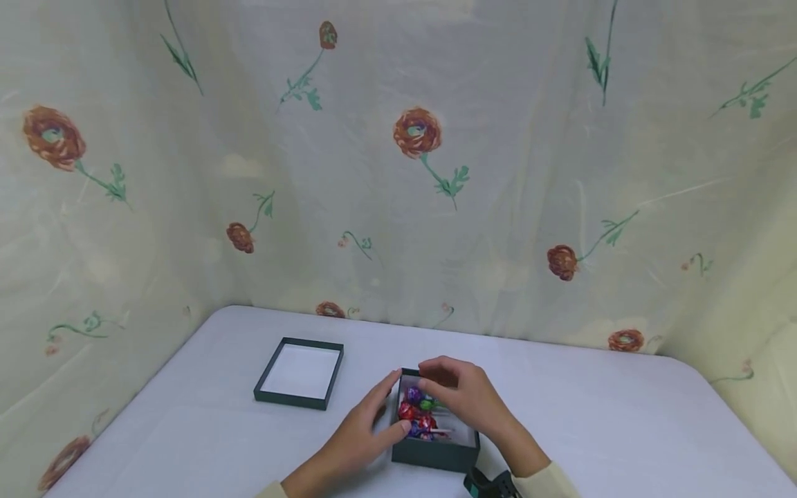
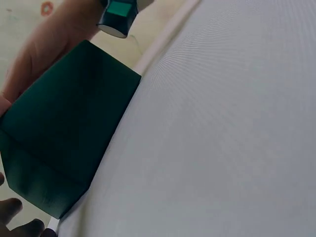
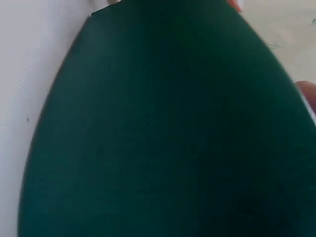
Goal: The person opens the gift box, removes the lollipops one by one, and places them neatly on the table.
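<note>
A small dark green box [image 1: 436,453] stands on the white table [image 1: 591,415] close to me, with several bright wrapped lollipops [image 1: 418,413] inside. My left hand [image 1: 392,407] holds the box's left wall, fingers along the outside and thumb at the rim by the lollipops. My right hand [image 1: 431,377] reaches over the box, its fingers curled on the far rim. In the left wrist view the box [image 2: 64,138] shows from outside with my right hand [image 2: 44,49] behind it. In the right wrist view the box wall [image 3: 163,128] fills almost the whole frame.
The box's lid [image 1: 299,373] lies upside down to the left, white inside, with a hand's width between it and the box. A flowered curtain [image 1: 417,173] closes off the table's back and sides. A wrist camera [image 1: 492,484] shows at the near edge.
</note>
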The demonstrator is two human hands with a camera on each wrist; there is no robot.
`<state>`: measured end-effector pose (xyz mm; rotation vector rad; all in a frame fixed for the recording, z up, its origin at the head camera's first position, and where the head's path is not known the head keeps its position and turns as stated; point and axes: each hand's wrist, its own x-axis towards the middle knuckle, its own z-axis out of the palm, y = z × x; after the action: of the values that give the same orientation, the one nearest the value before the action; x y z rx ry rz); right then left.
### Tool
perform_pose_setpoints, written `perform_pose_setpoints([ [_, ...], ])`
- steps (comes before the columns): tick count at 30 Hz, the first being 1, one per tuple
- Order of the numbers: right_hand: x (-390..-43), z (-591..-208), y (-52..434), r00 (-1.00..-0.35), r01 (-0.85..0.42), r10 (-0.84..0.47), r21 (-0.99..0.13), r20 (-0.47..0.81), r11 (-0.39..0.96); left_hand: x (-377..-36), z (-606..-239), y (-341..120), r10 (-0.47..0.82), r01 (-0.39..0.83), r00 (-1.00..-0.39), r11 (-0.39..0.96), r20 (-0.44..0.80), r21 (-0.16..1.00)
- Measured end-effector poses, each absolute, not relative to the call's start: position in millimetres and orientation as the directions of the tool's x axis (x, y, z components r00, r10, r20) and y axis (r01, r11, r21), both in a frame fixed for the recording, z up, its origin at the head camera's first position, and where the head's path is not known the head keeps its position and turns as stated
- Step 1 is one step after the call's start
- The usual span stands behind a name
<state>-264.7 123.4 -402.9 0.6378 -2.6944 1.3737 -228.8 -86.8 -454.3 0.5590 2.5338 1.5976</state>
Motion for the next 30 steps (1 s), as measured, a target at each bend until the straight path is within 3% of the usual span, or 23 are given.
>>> perform_pose_setpoints([
  [6, -261, -414, 120, -0.908, -0.405, -0.326, -0.747, 0.263, 0.527, -224, -459, -92, 0.371, 0.231, -0.926, 0.432, 0.061, 0.872],
  [16, -257, -415, 109, -0.868, -0.494, -0.329, -0.597, 0.372, 0.632, -226, -463, -95, 0.394, 0.350, -0.903, 0.441, 0.172, 0.827],
  [30, -258, -420, 113, -0.843, -0.530, -0.378, -0.466, 0.383, 0.708, -231, -463, -91, 0.401, 0.362, -0.898, 0.442, 0.180, 0.821],
])
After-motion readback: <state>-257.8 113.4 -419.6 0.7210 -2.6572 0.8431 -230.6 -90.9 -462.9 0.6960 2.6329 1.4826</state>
